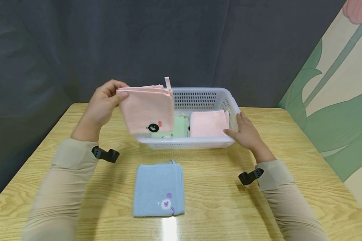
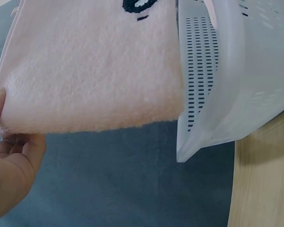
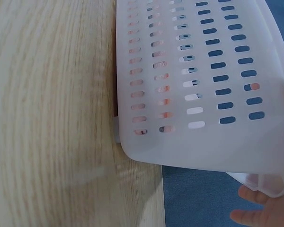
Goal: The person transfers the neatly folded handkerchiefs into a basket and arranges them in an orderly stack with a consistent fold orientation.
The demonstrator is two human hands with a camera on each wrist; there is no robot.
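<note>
My left hand pinches the corner of a folded pink towel between thumb and fingers. The towel hangs over the left part of a white plastic basket and bears a black eye patch and a red spot. My right hand holds the basket's right front corner, thumb over the rim and fingers along the outer side. Inside the basket lie a green towel, partly hidden by the raised one, and another pink towel. A folded blue towel with a purple and white motif lies on the table before the basket.
The basket stands towards the back of a wooden table. Behind the table hangs a dark curtain. At the right is a wall with painted leaves. Each wrist bears a small black camera.
</note>
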